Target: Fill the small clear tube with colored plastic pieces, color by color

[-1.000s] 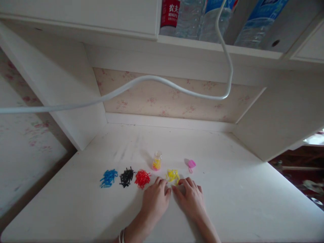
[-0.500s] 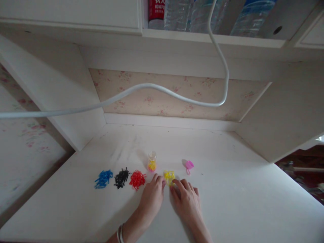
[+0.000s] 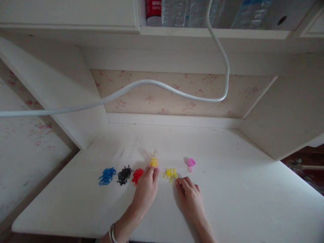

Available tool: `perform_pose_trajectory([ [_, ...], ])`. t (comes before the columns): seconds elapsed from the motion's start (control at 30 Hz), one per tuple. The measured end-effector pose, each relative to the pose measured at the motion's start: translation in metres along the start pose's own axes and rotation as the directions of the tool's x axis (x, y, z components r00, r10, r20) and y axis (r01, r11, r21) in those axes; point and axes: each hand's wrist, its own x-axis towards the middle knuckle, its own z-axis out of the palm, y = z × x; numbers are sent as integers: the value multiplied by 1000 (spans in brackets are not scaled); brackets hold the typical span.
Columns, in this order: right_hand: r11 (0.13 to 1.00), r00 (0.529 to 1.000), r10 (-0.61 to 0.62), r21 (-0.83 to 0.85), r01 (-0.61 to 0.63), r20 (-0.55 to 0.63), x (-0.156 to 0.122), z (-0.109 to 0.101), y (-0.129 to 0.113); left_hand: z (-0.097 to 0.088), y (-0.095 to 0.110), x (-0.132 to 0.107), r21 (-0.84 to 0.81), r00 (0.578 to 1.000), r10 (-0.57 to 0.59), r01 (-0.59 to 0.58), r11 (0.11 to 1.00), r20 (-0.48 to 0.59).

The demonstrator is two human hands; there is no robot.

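Observation:
My left hand (image 3: 146,187) reaches forward, and its fingertips close around the base of a small clear bottle (image 3: 153,158) with yellow pieces inside. It partly covers a red pile (image 3: 137,174) of small plastic pieces. My right hand (image 3: 189,195) rests on the white desk (image 3: 227,189). Its fingers are curled together at the near edge of a yellow pile (image 3: 170,173); what they pinch is too small to see. A pink cap (image 3: 191,163) lies to the right of the yellow pile, apart from both hands.
A blue pile (image 3: 107,175) and a black pile (image 3: 124,174) lie left of the red one. A white cable (image 3: 164,88) hangs across the alcove above the desk. Water bottles (image 3: 177,10) stand on the shelf overhead. Side panels wall in the desk on both sides.
My left hand has moved forward and left from the yellow pile to the small bottle. My right hand stays at the yellow pile, which looks more spread out. The camera tilted slightly.

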Motion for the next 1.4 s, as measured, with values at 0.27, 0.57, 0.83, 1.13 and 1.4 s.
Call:
perform_pose_trajectory([
  [0.27,986,993,102,139,-93,-56,-1,5,9,-42,3,54,-15,970,54,-59,998,-238],
  [0.57,952,977,211,229,-203,-11,-1,4,10,-34,-8,68,38,977,88,-82,996,-194],
  [0.83,947,974,223,244,-209,-32,0,5,10,-34,-3,67,146,980,112,-88,985,-166],
  [1.13,935,962,273,242,-261,-19,0,4,10,-35,-1,64,213,983,127,-96,972,-134],
  [1.4,901,951,306,337,-274,-46,0,-1,7,-34,-1,63,200,978,135,-102,974,-158],
])
